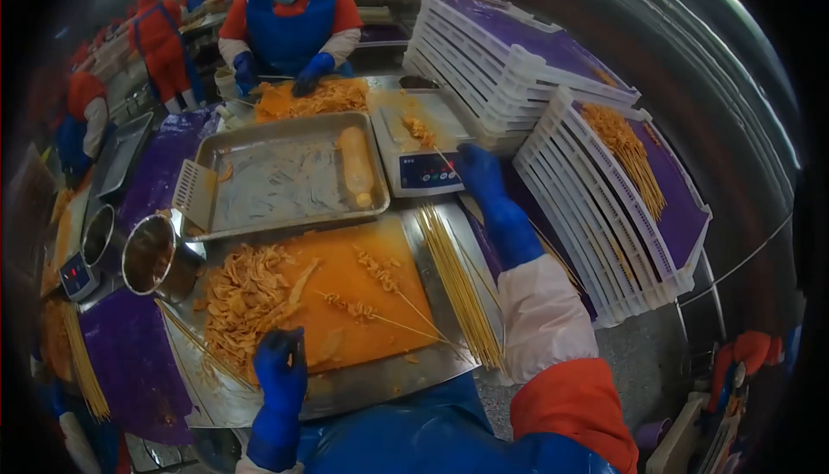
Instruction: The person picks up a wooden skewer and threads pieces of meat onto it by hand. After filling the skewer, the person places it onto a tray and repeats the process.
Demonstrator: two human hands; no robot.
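My right hand (485, 182), in a blue glove, reaches forward to the right front of the scale (427, 170). Its fingers are closed on the stick end of a meat skewer (419, 132), whose loaded end lies over the weighing plate. Close to my body, my left hand (281, 362) hovers at the near edge of a pile of sliced meat (250, 297), fingers loosely curled and apart, nothing visible in them. Two more loaded skewers (350, 306) lie on the orange board (380, 254). A bundle of bare bamboo sticks (462, 288) rests along the right side.
Beyond the board sits a metal tray (276, 230) with a bottle (354, 167) inside. A metal pot (160, 254) stands left. Stacked white crates (596, 232) rise on the right, with finished skewers (626, 150) on top. Across the table a co-worker (298, 21) handles meat.
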